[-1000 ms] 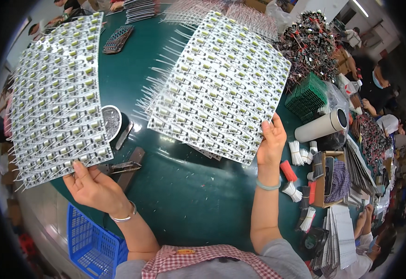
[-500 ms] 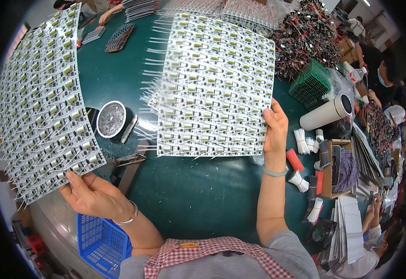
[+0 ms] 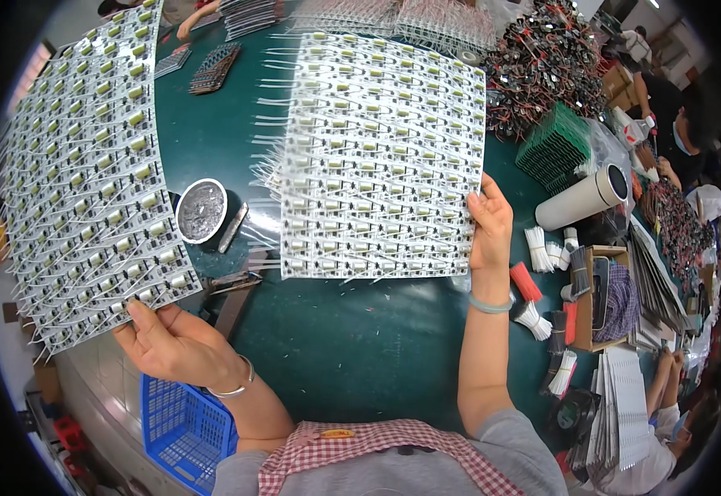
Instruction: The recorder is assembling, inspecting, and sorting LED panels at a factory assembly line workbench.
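Note:
My left hand [image 3: 170, 343] grips the lower edge of a large white circuit board panel [image 3: 88, 182], studded with small yellow and black parts, held out to the left. My right hand [image 3: 490, 221] holds a second panel of the same kind [image 3: 377, 157] by its right edge, flat and square over the green table [image 3: 352, 347]. Thin white wires stick out from the left side of that second panel. Both panels are lifted off the table.
A round metal dish [image 3: 202, 210] lies between the panels. A white tube [image 3: 582, 198], green board stacks [image 3: 554, 147], a heap of wired parts [image 3: 542, 66] and small white bundles [image 3: 542, 248] crowd the right. A blue basket [image 3: 178, 426] sits lower left. Another person [image 3: 674, 124] works at the far right.
The right panel has turned from tilted to square and moved nearer. The left panel has swung further out to the left and upward.

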Demonstrator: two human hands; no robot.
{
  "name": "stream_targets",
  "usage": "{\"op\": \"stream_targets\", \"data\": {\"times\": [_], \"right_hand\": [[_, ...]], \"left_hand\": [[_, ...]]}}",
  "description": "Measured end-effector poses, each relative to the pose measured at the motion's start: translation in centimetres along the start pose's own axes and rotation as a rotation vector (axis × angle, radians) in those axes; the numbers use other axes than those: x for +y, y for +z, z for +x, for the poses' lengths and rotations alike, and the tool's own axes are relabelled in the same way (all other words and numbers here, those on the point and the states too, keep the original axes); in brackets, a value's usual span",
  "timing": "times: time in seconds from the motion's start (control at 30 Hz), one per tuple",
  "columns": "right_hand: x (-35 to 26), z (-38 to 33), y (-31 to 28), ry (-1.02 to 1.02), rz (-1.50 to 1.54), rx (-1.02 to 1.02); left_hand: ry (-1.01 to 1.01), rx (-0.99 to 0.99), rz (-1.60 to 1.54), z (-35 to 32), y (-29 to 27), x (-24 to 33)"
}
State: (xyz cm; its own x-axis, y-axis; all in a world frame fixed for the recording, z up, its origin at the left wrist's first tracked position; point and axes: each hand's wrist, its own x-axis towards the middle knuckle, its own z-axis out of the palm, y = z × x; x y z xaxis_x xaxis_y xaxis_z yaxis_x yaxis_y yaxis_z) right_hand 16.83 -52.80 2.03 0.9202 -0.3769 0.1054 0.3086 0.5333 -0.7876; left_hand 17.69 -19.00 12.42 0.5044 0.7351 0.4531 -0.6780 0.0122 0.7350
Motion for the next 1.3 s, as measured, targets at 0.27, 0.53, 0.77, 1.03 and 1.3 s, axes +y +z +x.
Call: {"op": "stream_targets", "data": {"times": [0.27,0.53,0.77,1.03,1.3], "right_hand": [[3.8,-0.1,1.1,-0.018,0.029,0.181],[-1.2,-0.9,1.8,-0.230,0.011,0.327],[-4.8,-2.6,0.8,-0.206,0.137,0.344],[-1.4,-1.8,2.9,-0.144,0.079,0.302],[2.9,-0.2,5.5,-0.025,0.015,0.259]], "left_hand": [[0.022,-0.025,0.039,-0.6,-0.7,-1.7],[-0.173,-0.108,-0.041,-2.4,0.7,-4.0],[-0.500,-0.326,-0.014,-7.6,1.5,-7.0],[-0.843,-0.509,-0.060,-14.4,3.4,-9.5],[-0.940,-0.559,-0.133,-15.8,3.5,-10.7]]}}
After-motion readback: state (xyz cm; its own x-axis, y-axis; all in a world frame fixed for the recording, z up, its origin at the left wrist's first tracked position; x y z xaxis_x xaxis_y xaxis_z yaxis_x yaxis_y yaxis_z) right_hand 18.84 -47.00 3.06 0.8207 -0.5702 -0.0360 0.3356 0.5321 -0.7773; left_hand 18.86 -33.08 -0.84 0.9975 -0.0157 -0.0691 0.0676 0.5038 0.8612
